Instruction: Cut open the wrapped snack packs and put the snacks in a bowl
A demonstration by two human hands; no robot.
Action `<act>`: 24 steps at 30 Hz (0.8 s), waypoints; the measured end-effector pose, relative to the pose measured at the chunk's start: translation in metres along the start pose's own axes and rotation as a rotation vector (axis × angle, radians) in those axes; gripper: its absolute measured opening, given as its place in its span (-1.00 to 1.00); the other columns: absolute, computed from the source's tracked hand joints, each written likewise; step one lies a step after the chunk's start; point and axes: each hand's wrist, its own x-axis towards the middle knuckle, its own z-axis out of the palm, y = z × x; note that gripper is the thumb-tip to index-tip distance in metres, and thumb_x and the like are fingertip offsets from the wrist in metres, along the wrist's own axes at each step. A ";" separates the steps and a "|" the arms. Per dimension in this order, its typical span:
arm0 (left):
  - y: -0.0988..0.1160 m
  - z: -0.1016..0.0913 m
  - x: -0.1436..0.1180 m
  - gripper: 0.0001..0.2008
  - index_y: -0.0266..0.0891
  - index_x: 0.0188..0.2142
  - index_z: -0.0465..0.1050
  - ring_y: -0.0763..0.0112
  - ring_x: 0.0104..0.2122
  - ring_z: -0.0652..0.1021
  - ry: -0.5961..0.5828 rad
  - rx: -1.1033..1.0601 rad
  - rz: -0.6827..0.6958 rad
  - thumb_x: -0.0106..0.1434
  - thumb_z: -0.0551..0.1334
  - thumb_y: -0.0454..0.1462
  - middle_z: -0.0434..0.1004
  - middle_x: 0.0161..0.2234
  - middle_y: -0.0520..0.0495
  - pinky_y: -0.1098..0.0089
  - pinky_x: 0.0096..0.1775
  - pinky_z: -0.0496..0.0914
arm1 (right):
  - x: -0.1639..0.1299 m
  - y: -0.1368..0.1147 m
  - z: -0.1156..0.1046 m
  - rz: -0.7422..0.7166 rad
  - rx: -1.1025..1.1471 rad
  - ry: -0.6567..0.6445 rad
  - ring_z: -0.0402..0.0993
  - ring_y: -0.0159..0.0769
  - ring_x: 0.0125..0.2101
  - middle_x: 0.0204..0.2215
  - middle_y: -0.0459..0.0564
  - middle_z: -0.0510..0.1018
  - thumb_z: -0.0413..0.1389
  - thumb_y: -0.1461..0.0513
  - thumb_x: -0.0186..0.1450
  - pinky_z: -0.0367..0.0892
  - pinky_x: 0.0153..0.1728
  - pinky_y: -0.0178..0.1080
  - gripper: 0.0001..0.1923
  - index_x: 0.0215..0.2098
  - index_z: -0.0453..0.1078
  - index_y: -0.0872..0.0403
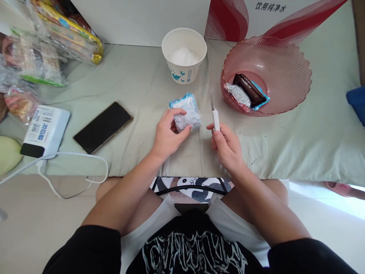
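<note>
My left hand is closed around a small packet in crinkled clear plastic with a light-blue edge, at the middle of the cloth. Its thumb and fingers grip the packet from the left and front. Just to the right, my right hand grips the white handle of a small utility knife, its thin blade pointing away from me. Knife and packet are apart. Beyond the packet stands a white paper cup with crumpled white material inside. A pink ribbed bowl at the right holds several wrapped snacks.
On the left lie a black phone, a white boxy device with a looping white cable, and several bagged snacks. A white-and-red carton stands along the back. Something blue sits at the far right.
</note>
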 end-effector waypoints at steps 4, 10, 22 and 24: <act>-0.008 0.002 -0.004 -0.55 -0.06 0.06 0.29 0.50 -0.35 0.56 0.009 0.075 0.055 0.22 0.37 -0.29 0.50 -0.05 -0.02 0.47 -0.32 0.50 | 0.001 -0.008 0.009 0.042 0.083 0.004 0.30 -0.41 -0.58 -0.50 -0.16 0.43 0.05 -0.03 0.46 0.23 -0.55 -0.31 -0.66 -0.03 0.44 0.01; -0.006 0.001 -0.005 -0.61 -0.06 -0.01 0.26 0.52 -0.40 0.51 0.002 0.106 0.056 0.22 0.34 -0.30 0.47 -0.17 0.03 0.46 -0.35 0.47 | 0.004 -0.006 0.013 0.100 0.082 -0.004 0.49 -0.36 -0.55 -0.39 -0.06 0.61 0.13 0.04 0.39 0.39 -0.54 -0.30 -0.63 0.01 0.57 0.06; -0.018 -0.028 0.021 -0.46 -0.03 -0.09 0.26 0.43 -0.31 0.53 0.227 -0.276 0.001 0.12 0.50 0.01 0.40 -0.21 0.02 0.43 -0.33 0.49 | 0.003 -0.016 -0.002 -0.041 -0.258 -0.058 0.39 -0.35 -0.60 -0.63 -0.12 0.52 0.09 0.11 0.38 0.26 -0.50 -0.29 -0.62 -0.05 0.70 0.07; -0.020 -0.035 0.024 -0.46 0.00 -0.08 0.24 0.43 -0.31 0.52 0.282 -0.345 -0.050 0.12 0.52 -0.02 0.40 -0.21 0.03 0.45 -0.36 0.48 | 0.003 -0.013 -0.009 -0.045 -0.295 -0.032 0.41 -0.34 -0.58 -0.59 -0.11 0.56 0.10 0.10 0.38 0.28 -0.49 -0.28 -0.64 -0.08 0.69 0.06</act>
